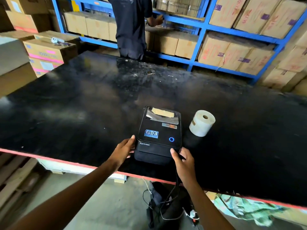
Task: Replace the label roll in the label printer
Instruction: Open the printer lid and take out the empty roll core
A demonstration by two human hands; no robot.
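Printer point(158, 135) sitting by near edge of table point(83, 97), long axis running away, front facing the person | black, lid down, blue ring glowing | left hand point(123, 150), right hand point(183, 161) clasping its front corners | roll point(201, 123) standing just right

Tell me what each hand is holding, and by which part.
Both grip the label printer: left hand on its front-left side, right hand on its front-right corner.

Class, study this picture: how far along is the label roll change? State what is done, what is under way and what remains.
Done: a full label roll stands ready on the table, right of the printer. In hand: the left hand and right hand hold the printer's front corners; its lid is closed. Left: open the lid, swap the rolls, close it.
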